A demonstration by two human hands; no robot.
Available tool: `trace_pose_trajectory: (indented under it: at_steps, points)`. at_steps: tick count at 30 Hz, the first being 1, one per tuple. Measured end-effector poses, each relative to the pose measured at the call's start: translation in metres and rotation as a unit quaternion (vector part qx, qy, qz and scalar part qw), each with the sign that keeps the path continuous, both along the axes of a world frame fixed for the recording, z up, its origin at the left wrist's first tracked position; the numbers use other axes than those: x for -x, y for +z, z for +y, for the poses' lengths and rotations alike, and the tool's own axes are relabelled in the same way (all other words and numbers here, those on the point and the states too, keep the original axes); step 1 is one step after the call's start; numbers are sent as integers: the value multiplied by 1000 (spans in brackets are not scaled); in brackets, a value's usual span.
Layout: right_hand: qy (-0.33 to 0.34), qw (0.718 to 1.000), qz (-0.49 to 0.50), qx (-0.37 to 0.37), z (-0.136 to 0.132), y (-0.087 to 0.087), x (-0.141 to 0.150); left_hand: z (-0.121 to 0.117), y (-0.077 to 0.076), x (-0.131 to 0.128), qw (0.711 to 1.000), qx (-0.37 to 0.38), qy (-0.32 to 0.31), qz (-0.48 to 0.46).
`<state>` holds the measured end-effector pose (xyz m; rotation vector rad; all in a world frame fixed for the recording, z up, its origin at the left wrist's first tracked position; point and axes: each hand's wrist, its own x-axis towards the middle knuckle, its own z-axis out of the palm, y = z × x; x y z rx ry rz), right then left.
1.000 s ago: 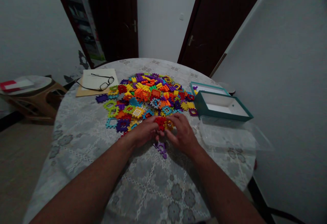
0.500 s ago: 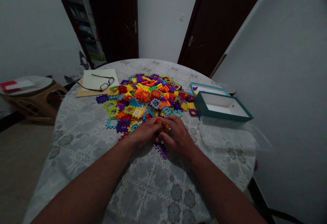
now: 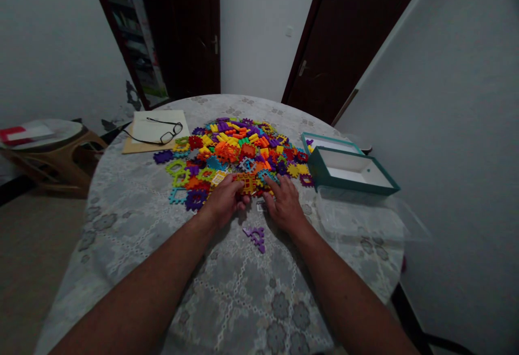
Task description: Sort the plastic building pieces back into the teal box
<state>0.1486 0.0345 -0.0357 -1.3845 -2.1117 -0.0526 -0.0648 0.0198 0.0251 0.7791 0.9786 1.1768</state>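
Round, cloth-covered tabletop [image 3: 219, 290], its far edge facing dark doors [image 3: 184, 31] and a pale wall [image 3: 251, 36]. Over its middle, at the near side of a heap of plastic pieces [image 3: 245, 151], the left hand [image 3: 224, 200] pinches a yellow lattice piece [image 3: 248, 183]; the right hand [image 3: 286, 203] has parted fingers, and whether it holds anything cannot be told. A teal box [image 3: 319, 175] stands toward the right edge, eyeglasses [image 3: 167, 138] toward the left.

Rounded table [image 3: 227, 312], draped in grey-and-white patterned cloth [image 3: 121, 247]. Mid-table — broad heap of notched coloured plastic pieces [image 3: 248, 151]. Far left: pale papers [image 3: 140, 124]. Right: open green box [image 3: 318, 169], shallow teal-rimmed tray [image 3: 334, 143] behind, clear plastic tray [image 3: 357, 212] nearer. Near side, apart from the heap — one purple piece [image 3: 261, 248].
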Motion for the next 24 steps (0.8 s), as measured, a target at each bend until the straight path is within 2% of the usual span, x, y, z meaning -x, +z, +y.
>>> trace_pose_trajectory:
  at_steps: [4, 7, 16, 24]
  points:
    - [-10, 999, -44, 21, -4, -1, 8, 0, -1, 0, 1000, -1, 2, -8]
    - [-5, 999, -29, 13, -2, -2, 7, 0, -2, 0, 1000, 4, -1, -1]
    - [27, 992, 124, 19, 10, 5, -2, 0, -1, -1, 999, 33, -10, -4]
    - [60, 959, 275, -33, -8, 34, -2, -3, 1, -1, 996, 43, -39, -62]
